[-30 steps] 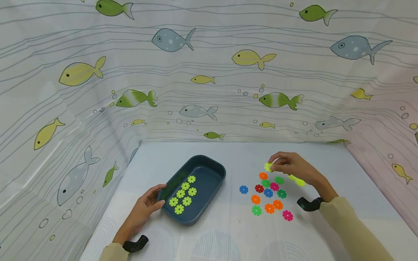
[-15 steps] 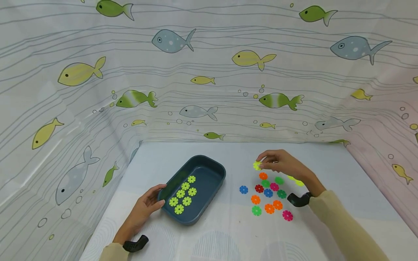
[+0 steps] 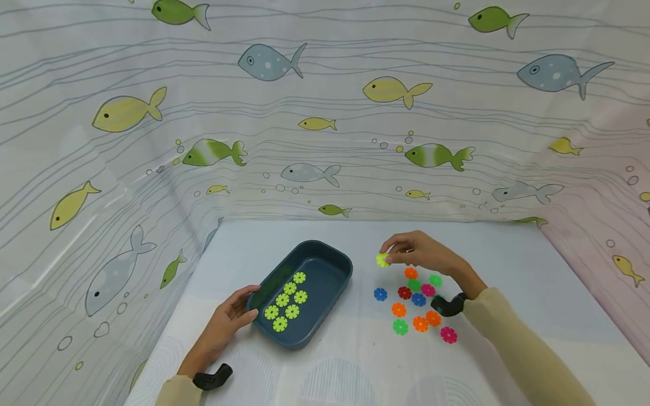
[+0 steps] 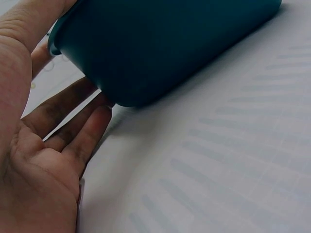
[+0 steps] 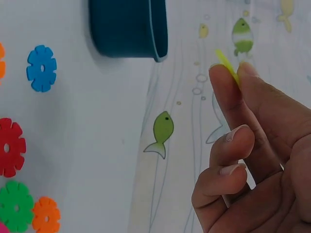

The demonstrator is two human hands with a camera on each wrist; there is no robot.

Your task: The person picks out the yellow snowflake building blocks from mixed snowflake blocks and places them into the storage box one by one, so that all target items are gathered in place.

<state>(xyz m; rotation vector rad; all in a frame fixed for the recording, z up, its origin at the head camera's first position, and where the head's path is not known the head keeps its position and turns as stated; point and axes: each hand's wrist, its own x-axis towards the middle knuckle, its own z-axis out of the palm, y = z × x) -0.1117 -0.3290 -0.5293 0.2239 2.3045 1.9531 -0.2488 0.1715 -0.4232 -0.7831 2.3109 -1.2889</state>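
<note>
In the head view a dark blue plastic tub stands at a slant on the left half of the table, with several yellow notched discs flat on its floor. My left hand grips the tub's near-left corner; in the left wrist view the fingertips meet the outer wall low down. Right of the tub, above the table, my right hand pinches one yellow notched disc between thumb and index finger, its edge turned to the right wrist camera. The other fingers of that hand are curled.
Loose notched discs in orange, green, blue, red and pink lie on the table below the right hand, among them a blue disc and a pink disc. A fish-printed sheet walls in the table at the back and sides.
My right hand has moved left toward the tub, carrying the yellow notched disc. The left hand and the tub have kept their places.
</note>
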